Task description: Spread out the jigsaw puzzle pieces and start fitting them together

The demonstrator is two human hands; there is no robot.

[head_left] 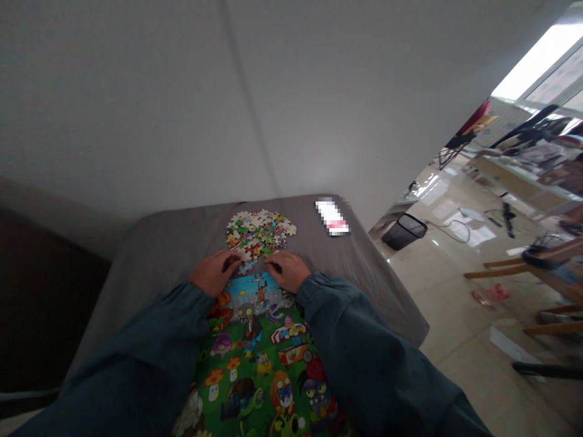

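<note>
On the table: a grey cloth-covered table stands against a pale wall, with a puzzle under way on it.
Left hand: the left hand lies palm down at the far edge of the assembled picture, fingers curled loosely toward the loose pieces; whether the fingertips pinch a piece cannot be told.
Right hand: the right hand lies palm down just beside it, fingers bent and pressed on the top edge of the picture; no piece is visibly gripped.
Loose pieces: a heap of loose puzzle pieces sits just beyond both hands, many turned pale side up.
Assembled puzzle: the assembled puzzle runs between the two dark teal sleeves, showing cartoon mushrooms, plants and zombie-like figures on green, with a blue strip at the far edge.
Writing: none can be read; a white card near the far right corner is blurred out.
Floor at right: a black mesh bin stands on shiny tiles, well apart from the table's contents.
</note>
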